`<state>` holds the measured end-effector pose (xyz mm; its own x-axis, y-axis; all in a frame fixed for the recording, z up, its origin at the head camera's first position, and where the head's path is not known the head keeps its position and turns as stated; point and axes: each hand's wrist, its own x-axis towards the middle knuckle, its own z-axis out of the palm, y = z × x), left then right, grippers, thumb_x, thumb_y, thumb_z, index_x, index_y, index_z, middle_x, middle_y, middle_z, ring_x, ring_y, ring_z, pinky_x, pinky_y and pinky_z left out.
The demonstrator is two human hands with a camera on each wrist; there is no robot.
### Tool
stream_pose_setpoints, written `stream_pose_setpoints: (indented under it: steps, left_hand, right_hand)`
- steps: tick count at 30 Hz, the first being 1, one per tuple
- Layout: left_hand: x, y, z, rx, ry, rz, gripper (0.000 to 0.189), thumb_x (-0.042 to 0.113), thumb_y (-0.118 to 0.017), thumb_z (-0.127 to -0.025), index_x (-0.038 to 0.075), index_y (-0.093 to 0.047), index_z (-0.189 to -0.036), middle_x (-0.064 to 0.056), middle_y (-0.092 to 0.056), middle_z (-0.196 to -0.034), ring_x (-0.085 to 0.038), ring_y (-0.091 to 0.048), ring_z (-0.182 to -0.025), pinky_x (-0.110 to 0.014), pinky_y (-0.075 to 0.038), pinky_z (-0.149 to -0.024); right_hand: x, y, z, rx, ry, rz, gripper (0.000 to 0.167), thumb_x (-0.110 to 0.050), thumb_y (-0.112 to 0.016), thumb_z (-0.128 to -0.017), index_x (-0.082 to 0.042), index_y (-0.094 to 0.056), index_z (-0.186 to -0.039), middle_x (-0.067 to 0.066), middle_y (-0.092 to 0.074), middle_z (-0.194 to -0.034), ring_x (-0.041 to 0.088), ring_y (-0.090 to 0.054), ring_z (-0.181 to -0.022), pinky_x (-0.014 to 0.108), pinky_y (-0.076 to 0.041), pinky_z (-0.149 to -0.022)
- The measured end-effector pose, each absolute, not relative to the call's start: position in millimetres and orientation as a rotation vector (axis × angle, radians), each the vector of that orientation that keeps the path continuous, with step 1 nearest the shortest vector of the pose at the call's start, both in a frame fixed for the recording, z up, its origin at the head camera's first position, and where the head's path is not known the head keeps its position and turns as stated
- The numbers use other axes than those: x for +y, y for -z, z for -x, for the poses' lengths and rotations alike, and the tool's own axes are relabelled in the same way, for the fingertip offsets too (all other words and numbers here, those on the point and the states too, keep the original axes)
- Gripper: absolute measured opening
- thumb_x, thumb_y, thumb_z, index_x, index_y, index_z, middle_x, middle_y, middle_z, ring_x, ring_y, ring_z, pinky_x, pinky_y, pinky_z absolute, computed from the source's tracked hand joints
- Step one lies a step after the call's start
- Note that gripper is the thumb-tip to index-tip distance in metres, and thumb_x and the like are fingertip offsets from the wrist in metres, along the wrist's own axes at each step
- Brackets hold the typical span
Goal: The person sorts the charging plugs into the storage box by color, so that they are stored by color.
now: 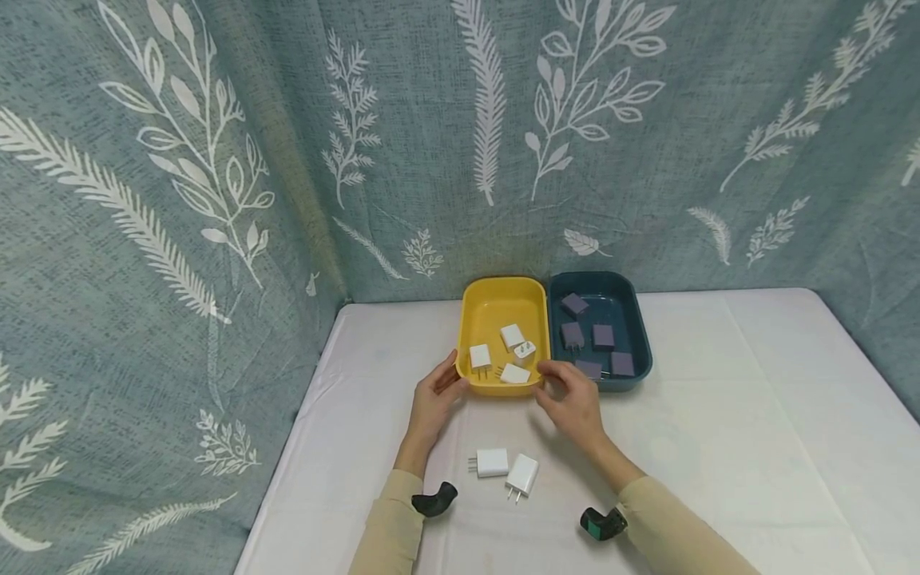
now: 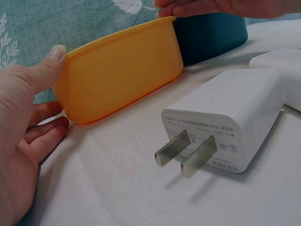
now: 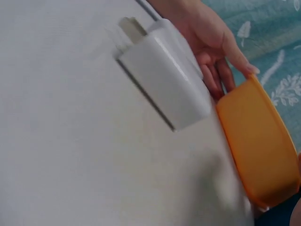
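Observation:
A yellow tray [image 1: 505, 391] stands at the back of the table with several white charger plugs [image 1: 479, 357] in it. My left hand [image 1: 433, 403] holds its front left corner, thumb at the rim and fingers along the side. At the front right corner, my right hand [image 1: 573, 403] grips the tray, index finger at the rim and thumb lower at the front. Two more white charger plugs lie on the cloth between my forearms: one [image 1: 492, 462] with prongs to the left, the other [image 1: 522, 475] with prongs toward me. The left wrist view shows a plug [image 2: 221, 117] close up.
Right beside the yellow tray is a dark blue tray [image 1: 645, 351] holding several purple charger plugs [image 1: 603, 337]. A white cloth covers the table [image 1: 733, 415]. Behind it and at the sides hangs a blue-green curtain [image 1: 431, 144] with white leaf patterns.

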<state>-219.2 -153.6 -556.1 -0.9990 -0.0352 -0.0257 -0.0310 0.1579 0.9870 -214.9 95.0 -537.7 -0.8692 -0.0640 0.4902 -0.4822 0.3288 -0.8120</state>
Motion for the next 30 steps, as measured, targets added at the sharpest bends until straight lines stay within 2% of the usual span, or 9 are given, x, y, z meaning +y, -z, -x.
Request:
stream_pose_setpoints:
  steps: [9, 17, 23, 30]
  left_hand:
    - [-152.9, 569.3, 222.0, -2.346, 2.015, -0.068, 0.057, 0.020, -0.069, -0.091, 0.028, -0.048, -0.144, -0.003, -0.054, -0.144, -0.019, -0.053, -0.132, -0.029, -0.047, -0.108]
    - [-153.2, 571.1, 223.1, -2.345, 1.996, -0.062, 0.056, 0.023, -0.070, -0.091, 0.030, -0.049, -0.143, -0.001, -0.056, -0.143, -0.018, -0.055, -0.130, -0.029, -0.048, -0.106]
    - [-153.9, 571.5, 224.3, -2.346, 2.022, -0.065, 0.058, 0.022, -0.069, -0.091, 0.028, -0.047, -0.144, -0.002, -0.054, -0.144, -0.019, -0.053, -0.132, -0.030, -0.046, -0.108]
    - [-152.7, 555.7, 219.4, -2.362, 2.069, -0.050, 0.059, 0.014, -0.067, -0.093, 0.017, -0.044, -0.147, -0.008, -0.050, -0.147, -0.023, -0.050, -0.135, -0.028, -0.045, -0.108]
  right_hand:
    - [92.9, 539.4, 200.6, -2.199, -1.674, -0.498, 0.035, 0.012, -0.077, -0.073, 0.010, -0.067, -0.106, 0.024, -0.068, -0.107, 0.038, -0.069, -0.097, 0.042, -0.057, -0.088]
    - [91.8, 511.2, 179.3, -2.158, -1.696, -0.580, 0.032, 0.019, -0.074, -0.071, 0.017, -0.064, -0.101, 0.031, -0.066, -0.101, 0.044, -0.066, -0.091, 0.050, -0.057, -0.083]
    - [90.4, 515.3, 173.6, -2.253, -1.699, -0.593, 0.033, 0.015, -0.075, -0.072, 0.015, -0.065, -0.104, 0.028, -0.067, -0.102, 0.043, -0.065, -0.093, 0.050, -0.058, -0.083]
    - [89.3, 548.6, 177.9, -2.291, -1.709, -0.671, 0.034, 0.008, -0.079, -0.073, 0.006, -0.067, -0.105, 0.018, -0.071, -0.102, 0.036, -0.068, -0.092, 0.040, -0.060, -0.084]
